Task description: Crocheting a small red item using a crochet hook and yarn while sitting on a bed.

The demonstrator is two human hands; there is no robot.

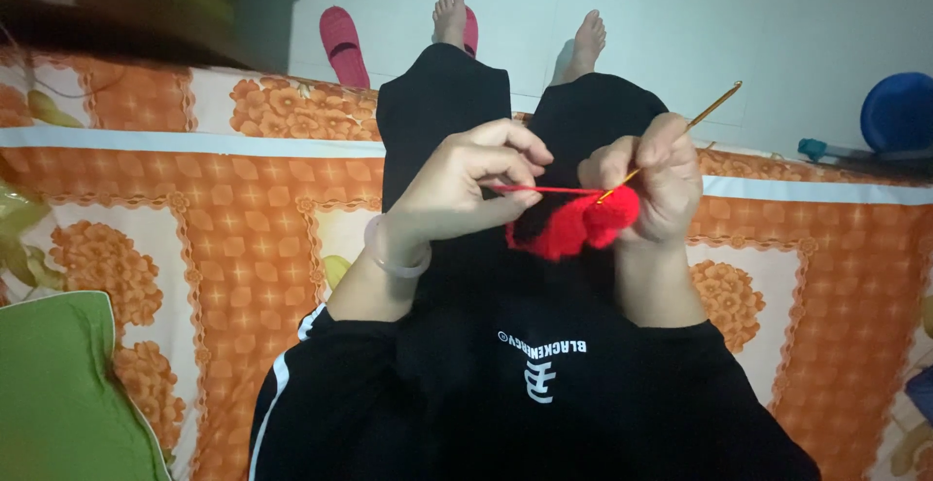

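Red crochet piece (573,226) held up over the lap, mid-stitch.

It's a small fuzzy bright-red bit (shape hard to make out) pinched between both hands above black trousers. The right hand (656,178) is closed around a gold crochet hook (700,117), its tip at the piece; the left hand (466,182) pinches a taut red yarn strand (544,189) and wears a pale bangle (394,253). Underneath is an orange flower-print bedsheet (194,248), a green pillow (58,384) at left, then white floor with a pink slipper (342,46).

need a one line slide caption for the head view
Left hand tensions red yarn while right hand works a crochet hook into red piece.
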